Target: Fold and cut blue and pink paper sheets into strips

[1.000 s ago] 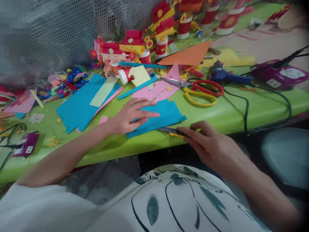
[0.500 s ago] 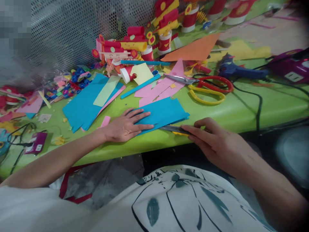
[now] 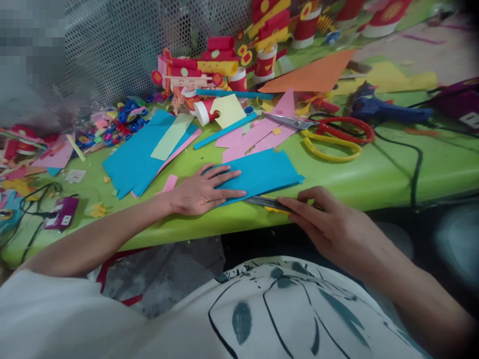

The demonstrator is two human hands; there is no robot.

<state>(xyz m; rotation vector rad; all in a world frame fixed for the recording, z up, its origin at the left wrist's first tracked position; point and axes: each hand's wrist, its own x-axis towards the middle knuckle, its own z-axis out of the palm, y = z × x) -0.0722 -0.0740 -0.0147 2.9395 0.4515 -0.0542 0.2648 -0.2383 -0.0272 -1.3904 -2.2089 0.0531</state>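
Observation:
My left hand (image 3: pixel 198 192) lies flat with its fingers spread, pressing a folded sheet of blue paper (image 3: pixel 262 172) onto the table near its front edge. In my right hand (image 3: pixel 325 219) is a yellow and black utility knife (image 3: pixel 275 203), gripped between thumb and fingers. Its blade end points left and sits at the near edge of the blue paper, just below my left fingertips. Whether the tip is inside the fold, I cannot tell.
Scissors (image 3: pixel 329 134) with red and yellow handles lie behind the paper, beside pink paper pieces (image 3: pixel 277 127). A blue glue gun (image 3: pixel 389 107) with a black cord rests at the right. More blue sheets (image 3: pixel 138 149) lie left; red paper-cup figures (image 3: pixel 265 65) stand behind.
The knife has slid a little left along the blue paper's near edge, toward my left fingers. My left hand stays flat on the paper. The whole view has shifted slightly.

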